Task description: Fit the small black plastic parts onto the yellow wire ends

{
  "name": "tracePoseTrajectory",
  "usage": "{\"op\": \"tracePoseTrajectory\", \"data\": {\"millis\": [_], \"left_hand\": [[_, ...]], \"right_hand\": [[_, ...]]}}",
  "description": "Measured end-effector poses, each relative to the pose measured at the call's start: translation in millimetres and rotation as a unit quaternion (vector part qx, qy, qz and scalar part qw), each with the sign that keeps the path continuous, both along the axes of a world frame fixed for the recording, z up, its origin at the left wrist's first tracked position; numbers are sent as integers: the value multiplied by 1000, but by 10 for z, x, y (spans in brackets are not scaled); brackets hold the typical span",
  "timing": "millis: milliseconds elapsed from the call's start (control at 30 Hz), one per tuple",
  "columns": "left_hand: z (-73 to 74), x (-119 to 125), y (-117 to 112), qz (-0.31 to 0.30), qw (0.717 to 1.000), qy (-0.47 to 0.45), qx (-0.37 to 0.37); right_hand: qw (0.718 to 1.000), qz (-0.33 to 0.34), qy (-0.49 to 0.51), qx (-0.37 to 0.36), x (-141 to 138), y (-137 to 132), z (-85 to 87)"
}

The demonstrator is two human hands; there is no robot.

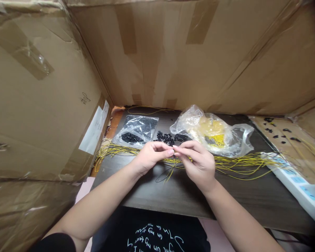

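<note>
The left hand (149, 157) and right hand (196, 164) meet fingertip to fingertip over yellow wires (225, 162) on the bench (173, 199).
Both forearms angle in from the lower corners, and each grip is pinched almost shut; the fingers hide whatever they hold, so I cannot tell what it is. The wires lie in a loose bundle across the bench, passing under the hands. Just beyond the fingertips sits a heap of black pieces (165, 138), beside a plastic bag of black parts (136, 129) and a clear bag (212, 131) with yellow inside. A power strip (291, 182) lies at right, and cardboard (160, 52) walls the bench behind.
</note>
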State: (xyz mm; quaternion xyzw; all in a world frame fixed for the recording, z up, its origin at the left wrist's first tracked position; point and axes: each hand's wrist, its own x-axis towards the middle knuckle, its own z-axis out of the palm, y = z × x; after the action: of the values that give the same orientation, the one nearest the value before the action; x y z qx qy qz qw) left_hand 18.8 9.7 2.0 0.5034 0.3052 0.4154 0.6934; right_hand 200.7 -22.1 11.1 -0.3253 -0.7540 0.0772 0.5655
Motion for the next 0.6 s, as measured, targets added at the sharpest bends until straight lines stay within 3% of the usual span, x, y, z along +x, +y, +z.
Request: {"op": "tracePoseTrajectory", "data": {"millis": [233, 600], "left_hand": [[-35, -10, 13, 28, 999, 18, 26], [-56, 66, 10, 77, 996, 7, 46]], "right_hand": [[998, -7, 44, -36, -63, 48, -61], [1000, -28, 2, 7, -100, 48, -155]]}}
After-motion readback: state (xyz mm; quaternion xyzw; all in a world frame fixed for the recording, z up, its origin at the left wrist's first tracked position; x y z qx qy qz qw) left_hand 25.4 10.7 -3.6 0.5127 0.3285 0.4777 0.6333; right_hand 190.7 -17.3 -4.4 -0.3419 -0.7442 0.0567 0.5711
